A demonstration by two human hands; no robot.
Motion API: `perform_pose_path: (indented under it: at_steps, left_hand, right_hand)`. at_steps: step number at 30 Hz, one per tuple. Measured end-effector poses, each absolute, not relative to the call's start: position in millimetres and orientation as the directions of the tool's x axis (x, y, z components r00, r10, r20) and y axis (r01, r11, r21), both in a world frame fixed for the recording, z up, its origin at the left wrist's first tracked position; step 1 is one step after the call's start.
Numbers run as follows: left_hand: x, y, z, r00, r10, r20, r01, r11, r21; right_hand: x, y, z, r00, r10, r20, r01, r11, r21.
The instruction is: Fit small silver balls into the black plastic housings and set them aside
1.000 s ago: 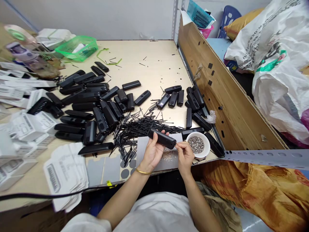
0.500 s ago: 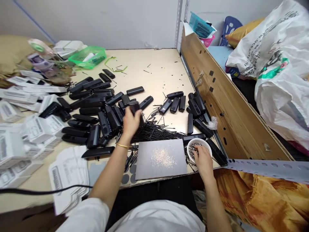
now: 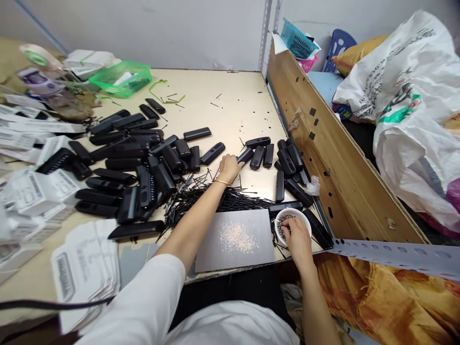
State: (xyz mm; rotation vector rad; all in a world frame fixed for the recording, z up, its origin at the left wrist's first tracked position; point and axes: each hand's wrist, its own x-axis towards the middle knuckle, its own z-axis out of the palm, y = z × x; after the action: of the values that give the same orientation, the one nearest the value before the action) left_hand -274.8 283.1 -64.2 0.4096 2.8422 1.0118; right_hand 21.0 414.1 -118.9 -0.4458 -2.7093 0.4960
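Note:
My left hand (image 3: 230,168) reaches across the table with its fingers closed round the near end of a black oblong casing (image 3: 246,155). Several similar casings (image 3: 257,157) lie just to the right of it. Under my left forearm spreads a heap of thin black sticks (image 3: 240,200). My right hand (image 3: 298,238) dips into a white bowl (image 3: 304,218) at the table's front right. Small shiny metal parts (image 3: 284,220) fill the bowl, and my fingertips are pinched among them, partly hidden. Between my arms lies a grey board (image 3: 212,249) with pale crumbs (image 3: 239,238) on it.
A large pile of black casings (image 3: 129,158) covers the left middle. White boxes (image 3: 39,191) and flat white cartons (image 3: 86,268) are at far left. A green basket (image 3: 124,79) stands at the back. A wooden side panel (image 3: 323,143) bounds the right edge, with white bags (image 3: 413,110) beyond.
My left hand has let go of a black casing at the pile, moved right, and taken hold of another. My right hand stays in the bowl. The view has shifted slightly.

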Motion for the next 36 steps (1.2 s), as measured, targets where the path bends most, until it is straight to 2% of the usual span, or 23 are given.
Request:
perform_pose_path:
  at_steps: [4, 5, 7, 8, 9, 10, 12, 14, 17, 22, 27, 31, 36]
  left_hand:
    - [-259.2, 243.4, -60.4, -0.957, 0.287, 0.031, 0.226, 0.677, 0.701]
    - [-251.3, 231.4, -58.4, -0.957, 0.285, 0.047, 0.222, 0.622, 0.751]
    - [-230.7, 212.2, -54.1, -0.966, 0.253, 0.049, 0.146, 0.378, 0.914]
    - [-218.5, 205.8, -51.8, -0.974, 0.228, 0.013, 0.055, 0.180, 0.982]
    - [-205.4, 201.6, -49.2, -0.977, 0.208, -0.053, -0.063, -0.041, 0.997]
    - [-191.7, 199.5, -46.3, -0.970, 0.199, -0.139, -0.186, -0.240, 0.953]
    - [-164.5, 199.9, -39.5, -0.923, 0.204, -0.326, -0.384, -0.495, 0.779]
    - [-139.9, 203.9, -32.4, -0.845, 0.232, -0.482, -0.512, -0.612, 0.603]
    - [-111.9, 211.4, -24.9, -0.724, 0.281, -0.630, -0.626, -0.653, 0.427]
    - [-89.3, 217.0, -20.9, -0.663, 0.291, -0.690, -0.659, -0.665, 0.353]
    - [-82.6, 217.4, -17.9, -0.666, 0.259, -0.700, -0.639, -0.683, 0.355]
    - [-80.0, 218.9, -17.0, -0.667, 0.258, -0.699, -0.641, -0.676, 0.363]
    - [-77.6, 218.7, -19.3, -0.701, 0.247, -0.669, -0.621, -0.673, 0.402]
  right_hand:
    - [18.4, 416.6, -117.0, -0.887, 0.374, 0.270, 0.219, 0.856, -0.468]
    - [18.4, 416.7, -115.2, -0.877, 0.395, 0.274, 0.216, 0.832, -0.510]
    - [18.9, 414.7, -109.2, -0.852, 0.456, 0.257, 0.205, 0.743, -0.637]
    - [19.1, 412.0, -105.0, -0.838, 0.495, 0.230, 0.199, 0.670, -0.715]
    - [18.8, 407.8, -100.4, -0.824, 0.534, 0.190, 0.185, 0.570, -0.801]
    - [17.8, 402.2, -95.5, -0.814, 0.565, 0.134, 0.160, 0.441, -0.883]
    - [14.0, 387.0, -86.4, -0.811, 0.585, 0.011, 0.082, 0.132, -0.988]
    - [8.5, 368.9, -79.7, -0.817, 0.571, -0.077, 0.014, -0.114, -0.993]
    - [1.9, 344.1, -75.3, -0.818, 0.562, -0.121, -0.011, -0.225, -0.974]
    - [3.0, 322.9, -74.8, -0.812, 0.573, -0.109, -0.014, -0.206, -0.978]
    - [7.6, 315.9, -77.4, -0.758, 0.651, 0.024, -0.086, -0.064, -0.994]
    - [10.3, 313.3, -80.2, -0.732, 0.647, 0.214, -0.129, 0.178, -0.976]
    - [11.4, 316.1, -74.0, -0.699, 0.537, 0.472, -0.145, 0.539, -0.829]
